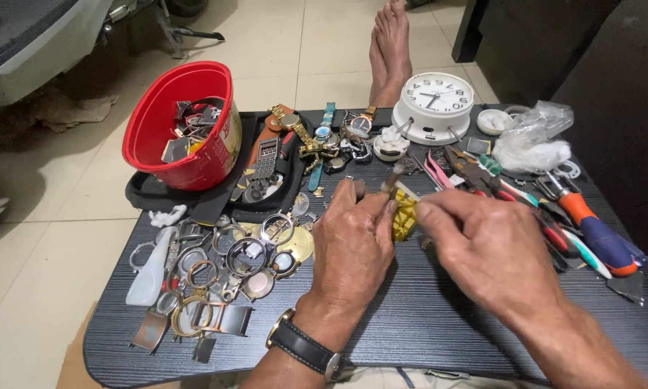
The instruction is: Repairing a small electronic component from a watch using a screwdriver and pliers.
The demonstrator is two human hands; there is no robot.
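Note:
My left hand and my right hand meet over the middle of a dark table. Between their fingertips sits a small yellow block-like piece. My left hand pinches a thin tool with a metal tip that points up and away from me. My right hand's fingers close on the yellow piece from the right. A dark-strapped watch is on my left wrist.
A red bucket of parts stands at the back left on a black tray. Watch cases and rings lie at the left. A white clock, pliers and screwdrivers, and a plastic bag fill the back right. Bare feet rest beyond the table.

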